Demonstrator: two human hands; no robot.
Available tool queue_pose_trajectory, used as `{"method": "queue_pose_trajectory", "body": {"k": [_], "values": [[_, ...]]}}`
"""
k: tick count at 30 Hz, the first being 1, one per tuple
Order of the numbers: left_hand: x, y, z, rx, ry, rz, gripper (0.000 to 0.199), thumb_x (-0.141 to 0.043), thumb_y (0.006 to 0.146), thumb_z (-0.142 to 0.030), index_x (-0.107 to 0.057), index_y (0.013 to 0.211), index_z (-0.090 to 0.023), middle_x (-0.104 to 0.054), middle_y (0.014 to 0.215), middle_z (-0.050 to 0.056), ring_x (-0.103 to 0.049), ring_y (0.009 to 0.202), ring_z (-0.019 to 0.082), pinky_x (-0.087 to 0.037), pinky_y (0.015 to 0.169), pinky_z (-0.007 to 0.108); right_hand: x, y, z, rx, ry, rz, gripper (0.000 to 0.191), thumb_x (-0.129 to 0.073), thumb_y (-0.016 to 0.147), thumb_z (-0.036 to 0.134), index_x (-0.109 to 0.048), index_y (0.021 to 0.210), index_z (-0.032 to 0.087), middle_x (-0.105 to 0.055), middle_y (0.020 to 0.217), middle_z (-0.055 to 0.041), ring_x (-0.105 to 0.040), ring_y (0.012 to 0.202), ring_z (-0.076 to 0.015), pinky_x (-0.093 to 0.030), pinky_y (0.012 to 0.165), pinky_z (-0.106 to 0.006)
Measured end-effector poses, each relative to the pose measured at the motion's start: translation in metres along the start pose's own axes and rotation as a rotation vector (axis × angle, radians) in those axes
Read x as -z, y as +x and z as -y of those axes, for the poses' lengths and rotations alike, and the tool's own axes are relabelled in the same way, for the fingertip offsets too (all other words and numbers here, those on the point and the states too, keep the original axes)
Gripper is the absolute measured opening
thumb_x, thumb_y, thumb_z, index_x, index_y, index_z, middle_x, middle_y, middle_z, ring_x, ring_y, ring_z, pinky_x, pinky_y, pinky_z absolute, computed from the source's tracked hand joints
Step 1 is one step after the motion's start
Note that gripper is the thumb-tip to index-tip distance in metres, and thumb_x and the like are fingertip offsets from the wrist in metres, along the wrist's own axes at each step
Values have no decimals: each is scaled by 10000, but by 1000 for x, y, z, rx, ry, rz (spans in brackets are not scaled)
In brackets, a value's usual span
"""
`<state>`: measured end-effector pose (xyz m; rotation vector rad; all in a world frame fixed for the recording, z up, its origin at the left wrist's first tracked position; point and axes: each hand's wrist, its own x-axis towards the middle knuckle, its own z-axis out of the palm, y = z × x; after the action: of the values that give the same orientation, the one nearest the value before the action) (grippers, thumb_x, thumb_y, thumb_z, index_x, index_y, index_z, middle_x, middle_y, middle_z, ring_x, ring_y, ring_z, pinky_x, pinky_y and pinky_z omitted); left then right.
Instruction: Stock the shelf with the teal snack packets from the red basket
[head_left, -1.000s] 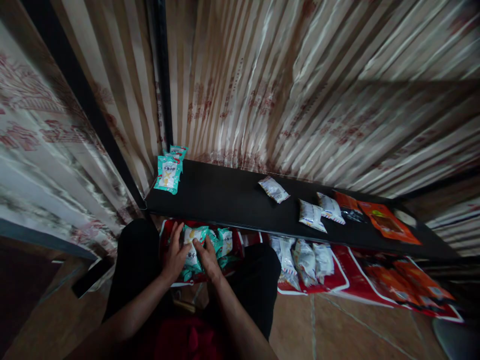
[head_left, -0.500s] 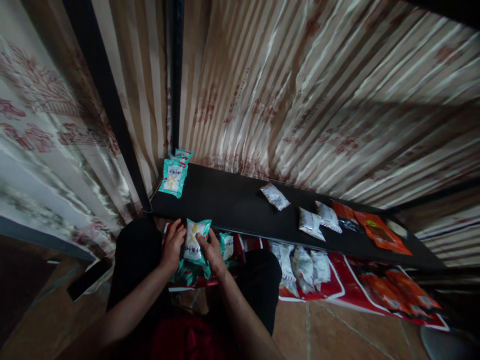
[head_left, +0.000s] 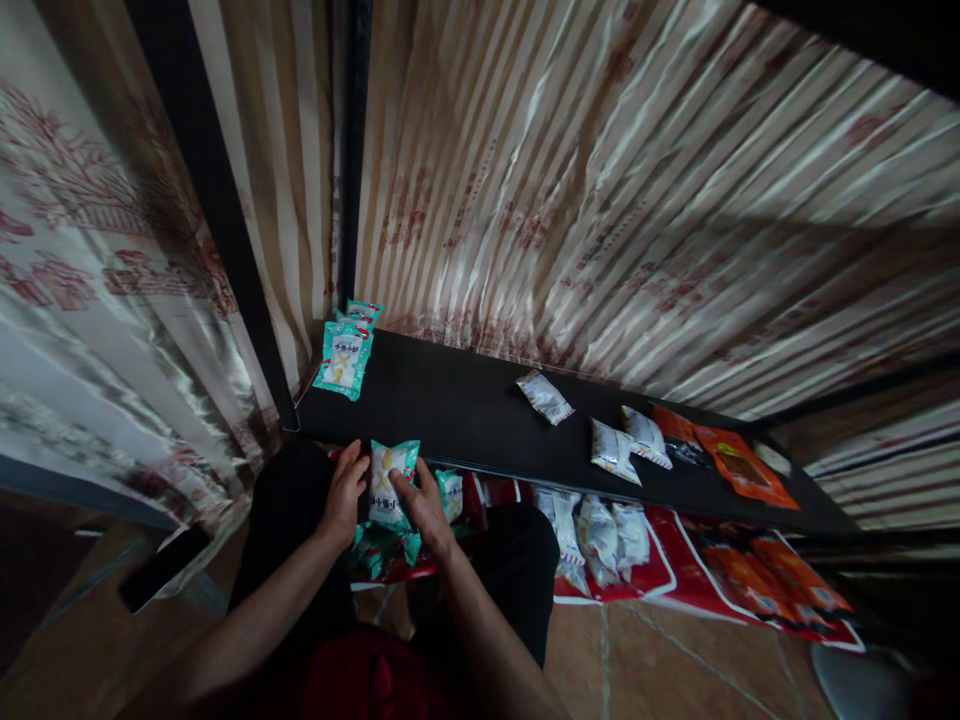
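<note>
A teal-and-white snack bag [head_left: 391, 482], its printed side facing me and its lettering upside down, is in my right hand [head_left: 426, 505]. The thumb lies across the bag's front, and the other fingers are mostly hidden at its right edge and behind. Just left of the bag, my left hand [head_left: 346, 497] has its fingers stretched out, with a thin gap between them and the packet. Below both hands lie more teal packets [head_left: 375, 548], partly covered. Another teal packet [head_left: 451, 492] shows right of my right hand.
Teal packets [head_left: 343, 362] stand at the left end of the black shelf [head_left: 442, 400]. Silver-white packets [head_left: 545, 396] and an orange packet [head_left: 739, 465] lie farther right. Below are red trays [head_left: 667, 570] with silver and orange packets. Patterned curtains [head_left: 480, 200] and black posts [head_left: 356, 150] enclose the shelf.
The view has shifted slightly, so the shelf's right end appears farther left. My right hand keeps the snack bag over the packets, and my left hand stays beside it, nearly unmoved.
</note>
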<state>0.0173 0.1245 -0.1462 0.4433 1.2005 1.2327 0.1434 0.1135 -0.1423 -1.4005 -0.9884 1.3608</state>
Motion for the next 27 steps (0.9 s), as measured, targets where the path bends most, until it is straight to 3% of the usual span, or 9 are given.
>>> {"method": "queue_pose_trajectory", "body": {"k": [3,13,27], "values": [[-1,-1,-1,23,40,-14,458,-525,798,-291,-489,1251,-245,-383,1444,76,-385,1299,248,-285,1066,447,0,0,-4,-13,-9,32,413,-657,720,444,-592,1074,240,-698,986,-18,-643,913,-225,-506,812,-356],[-4,4,-7,95,29,-52,476,-486,827,-310,-452,1295,-231,-463,1382,90,-464,1237,235,-334,1027,414,2,5,-8,2,-13,42,422,-634,730,467,-574,1075,231,-687,1022,-29,-641,919,-220,-510,800,-344],[-12,0,-20,112,45,-61,441,-490,822,-295,-498,1251,-197,-577,1261,107,-541,1148,210,-375,979,360,5,3,6,7,-3,21,379,-647,727,441,-606,1035,224,-693,984,-22,-631,917,-223,-486,848,-353]]}}
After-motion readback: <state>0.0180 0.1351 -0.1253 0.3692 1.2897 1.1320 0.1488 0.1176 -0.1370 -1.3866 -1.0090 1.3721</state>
